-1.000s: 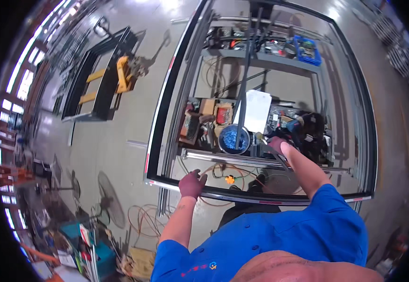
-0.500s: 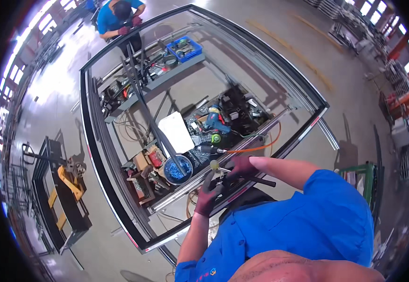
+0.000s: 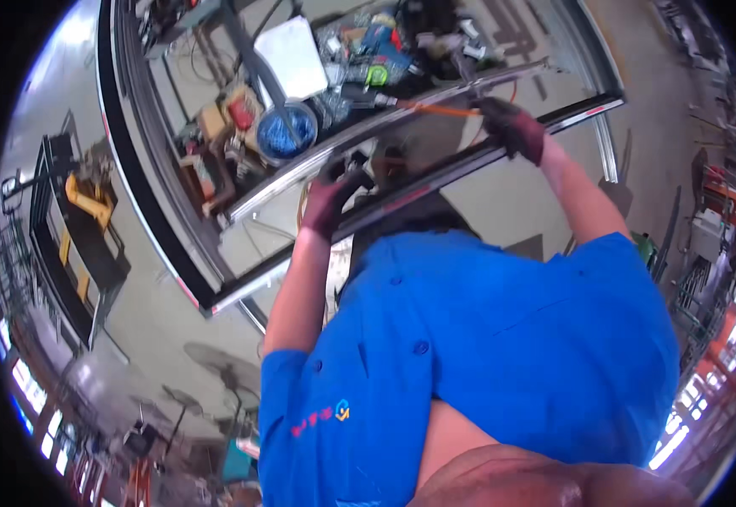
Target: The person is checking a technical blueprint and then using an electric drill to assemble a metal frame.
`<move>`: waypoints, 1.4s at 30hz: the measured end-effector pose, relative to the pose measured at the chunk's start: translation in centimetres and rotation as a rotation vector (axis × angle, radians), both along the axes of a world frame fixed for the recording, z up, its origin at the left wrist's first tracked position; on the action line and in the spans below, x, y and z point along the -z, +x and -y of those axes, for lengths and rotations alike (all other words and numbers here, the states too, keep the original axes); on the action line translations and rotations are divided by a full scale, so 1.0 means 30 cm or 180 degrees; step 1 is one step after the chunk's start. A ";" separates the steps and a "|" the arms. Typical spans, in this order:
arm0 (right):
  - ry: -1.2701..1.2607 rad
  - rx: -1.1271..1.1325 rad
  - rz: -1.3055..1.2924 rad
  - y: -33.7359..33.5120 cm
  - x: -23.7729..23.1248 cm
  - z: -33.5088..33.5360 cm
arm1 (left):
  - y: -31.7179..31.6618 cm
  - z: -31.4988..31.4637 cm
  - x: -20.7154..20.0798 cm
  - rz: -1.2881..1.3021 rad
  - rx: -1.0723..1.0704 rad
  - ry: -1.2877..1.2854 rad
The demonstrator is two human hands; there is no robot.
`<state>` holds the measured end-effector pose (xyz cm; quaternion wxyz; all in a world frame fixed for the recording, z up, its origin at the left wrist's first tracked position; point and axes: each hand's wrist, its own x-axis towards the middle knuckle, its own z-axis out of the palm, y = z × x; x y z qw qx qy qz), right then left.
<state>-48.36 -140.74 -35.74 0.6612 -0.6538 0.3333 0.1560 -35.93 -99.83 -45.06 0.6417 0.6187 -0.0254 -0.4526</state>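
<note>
My left hand, in a dark red glove with blackish fingers, is over the near side of the large black-edged frame. Its thumb and fingers are apart, and I make out nothing held between them. Farther right, my right hand, gloved alike, is above the same near side, close to an orange hose. Its fingers are smeared by motion, so any grip is hidden. A silvery rail runs inside the frame, just beyond my left hand.
Within the frame's outline are a bucket of blue pieces, a white sheet, a blue-green power drill and a green round item. Left on the floor stands a black rack with yellow parts.
My hands were together at a hammer-like tool with a dark handle; now they are apart, the right one farther right. The tool is not clearly visible. My view has tilted toward my body.
</note>
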 end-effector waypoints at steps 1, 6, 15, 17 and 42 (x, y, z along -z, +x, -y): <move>0.0307 0.0368 0.0061 -0.051 0.120 0.087 | 0.003 0.024 0.059 -0.0789 -0.0431 -0.0571; -0.0776 0.0118 -0.0306 -0.138 0.251 0.218 | -0.025 0.045 0.102 -0.0939 -0.0216 -0.0404; -0.0605 0.0734 0.0349 -0.207 0.234 0.206 | -0.065 0.154 0.159 -0.1147 0.0239 -0.0253; -0.0485 0.0774 0.0439 -0.228 0.258 0.214 | -0.075 0.184 0.172 -0.1505 0.0008 -0.0380; -0.0833 0.1020 0.0865 -0.256 0.331 0.208 | -0.134 0.438 0.148 -0.0724 0.0879 -0.0128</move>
